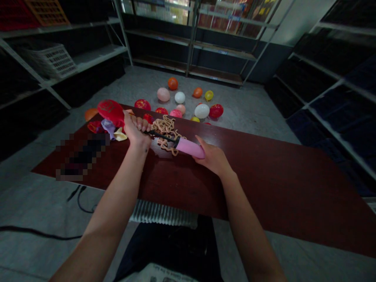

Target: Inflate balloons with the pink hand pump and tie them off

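My left hand is closed around the neck of a red balloon, partly inflated and printed with a design, at the end of a black rod. That rod runs right into the pink barrel of a hand balloon pump. At the barrel's far end is my right hand, wrapped around it with the thumb raised along the side. Under and behind the rod lies a pile of tan, squiggly long balloons. Flat balloons, including a lilac one and a cream one, lie left of my left hand.
The dark red table stretches right. Behind it, several inflated balloons, among them a white one, lie on the grey floor. Metal shelves stand around; a white basket sits at left. A black cable crosses the floor.
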### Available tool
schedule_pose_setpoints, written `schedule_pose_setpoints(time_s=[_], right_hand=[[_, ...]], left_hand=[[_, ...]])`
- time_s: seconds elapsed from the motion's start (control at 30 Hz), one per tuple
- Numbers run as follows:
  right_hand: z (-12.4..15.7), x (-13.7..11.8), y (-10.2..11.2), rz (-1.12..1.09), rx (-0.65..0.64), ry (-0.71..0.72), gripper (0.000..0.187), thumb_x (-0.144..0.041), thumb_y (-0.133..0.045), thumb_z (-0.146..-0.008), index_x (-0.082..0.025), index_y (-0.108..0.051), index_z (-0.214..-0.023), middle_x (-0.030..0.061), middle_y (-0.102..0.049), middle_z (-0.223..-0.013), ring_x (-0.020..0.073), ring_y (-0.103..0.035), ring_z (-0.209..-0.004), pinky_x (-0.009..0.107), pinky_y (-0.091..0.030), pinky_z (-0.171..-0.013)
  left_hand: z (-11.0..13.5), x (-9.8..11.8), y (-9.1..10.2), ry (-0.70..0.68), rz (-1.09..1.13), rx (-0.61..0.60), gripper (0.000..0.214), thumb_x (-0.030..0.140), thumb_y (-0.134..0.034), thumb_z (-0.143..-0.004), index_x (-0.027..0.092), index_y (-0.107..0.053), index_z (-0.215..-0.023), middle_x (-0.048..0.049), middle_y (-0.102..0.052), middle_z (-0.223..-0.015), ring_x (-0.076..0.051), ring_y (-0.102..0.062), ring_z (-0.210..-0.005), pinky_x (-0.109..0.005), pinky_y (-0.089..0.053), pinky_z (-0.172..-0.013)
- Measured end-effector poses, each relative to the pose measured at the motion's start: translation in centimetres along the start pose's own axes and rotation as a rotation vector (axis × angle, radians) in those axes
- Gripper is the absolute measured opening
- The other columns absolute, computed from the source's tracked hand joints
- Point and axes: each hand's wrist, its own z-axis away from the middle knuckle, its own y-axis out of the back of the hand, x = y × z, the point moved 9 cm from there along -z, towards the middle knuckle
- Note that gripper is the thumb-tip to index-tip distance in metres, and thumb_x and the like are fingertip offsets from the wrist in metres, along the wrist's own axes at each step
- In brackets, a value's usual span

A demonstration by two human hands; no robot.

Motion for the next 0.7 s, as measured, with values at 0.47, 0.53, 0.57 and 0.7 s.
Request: schedule_pose_setpoints(time_s=[0.47,0.53,0.57,0.7], right_hand=[[-0.1,-2.8,-0.3,-0.058,-0.029,0.002,0.065,-0.033,-0.064,-0.086,-0.02,-0.049,-0.148,0.0123,-0.071,-0.129,0.0284,-0.072,-0.104,0.042,-0.054,-0.09],[-0.1,-2.7,-0.5,-0.056,-0.034,-0.006,0.064,-0.032,-0.065,-0.085,-0.019,-0.051,-0.146,0.012,-0.071,-0.13,0.0284,-0.071,-0.105,0.042,-0.054,-0.09],[-0.2,-2.8,-0.6,-0.056,-0.031,-0.003,0.062,-0.032,-0.065,-0.086,-0.019,-0.052,-0.145,0.0117,-0.071,-0.13,0.0282,-0.071,-0.106,0.041,-0.054,-0.091],[-0.9,-2.9,-0.6,-0.028,0.019,0.021,0.058,-0.034,-0.065,-0.087,-0.019,-0.053,-0.142,0.01,-0.071,-0.13,0.0269,-0.069,-0.109,0.038,-0.052,-0.092]], left_hand=[[3.2,-5.0,-1.6,0.099,-0.043,-0.101,0.058,0.038,-0.036,-0.11,0.021,-0.023,-0.056,0.0063,-0.017,-0.041,-0.008,-0.017,-0.032,-0.025,-0.015,-0.034],[3.4,-5.5,-1.7,0.114,-0.046,-0.108,0.057,0.037,-0.037,-0.11,0.021,-0.024,-0.057,0.0062,-0.018,-0.041,-0.008,-0.017,-0.032,-0.025,-0.015,-0.034],[3.4,-5.7,-1.6,0.12,-0.044,-0.101,0.056,0.037,-0.037,-0.11,0.021,-0.023,-0.058,0.0062,-0.018,-0.041,-0.008,-0.018,-0.032,-0.025,-0.015,-0.034],[2.4,-5.4,-0.9,0.134,-0.015,-0.038,0.055,0.036,-0.037,-0.11,0.021,-0.021,-0.059,0.0066,-0.019,-0.042,-0.007,-0.021,-0.032,-0.024,-0.017,-0.036]])
